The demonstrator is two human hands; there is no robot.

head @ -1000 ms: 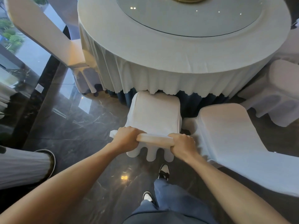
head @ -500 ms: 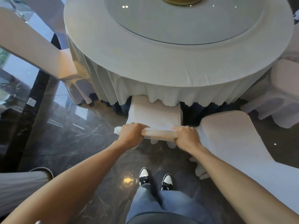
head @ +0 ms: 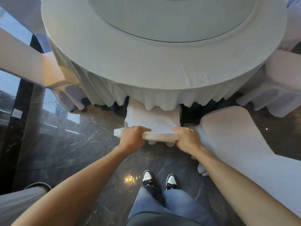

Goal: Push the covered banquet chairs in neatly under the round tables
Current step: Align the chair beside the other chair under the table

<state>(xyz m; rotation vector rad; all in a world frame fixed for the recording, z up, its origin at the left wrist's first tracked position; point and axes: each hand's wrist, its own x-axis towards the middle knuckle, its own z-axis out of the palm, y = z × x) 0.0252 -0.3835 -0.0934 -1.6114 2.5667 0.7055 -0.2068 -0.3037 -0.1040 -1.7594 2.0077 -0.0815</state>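
White stretch fabric, smooth and taut, bunched under both fists at the top rail of a covered banquet chair [head: 154, 121]. Left hand [head: 132, 138] and right hand [head: 187, 138] set apart along the rail, each clenched tight round it, knuckles up, arms straight out from the body, apparently to drive the chair squarely forward without twisting it. Just beyond the hands, seat cover ribbed with fine creases, its front edge already tucked beneath the scalloped hem of the tablecloth [head: 162, 98]; judged nearly home, with little seat left showing. Immediately right of the right hand, a second covered chair [head: 228, 132], rounded and matte, angled away and not yet pushed in. Well left of the left hand, another chair back [head: 27, 62], warm-lit, close against the cloth. Below the wrists, dark polished marble floor [head: 65, 144] with pale veins and a lamp's reflection. Farthest ahead, round table [head: 114, 51] topped by a glass turntable [head: 179, 18], grey and glossy.
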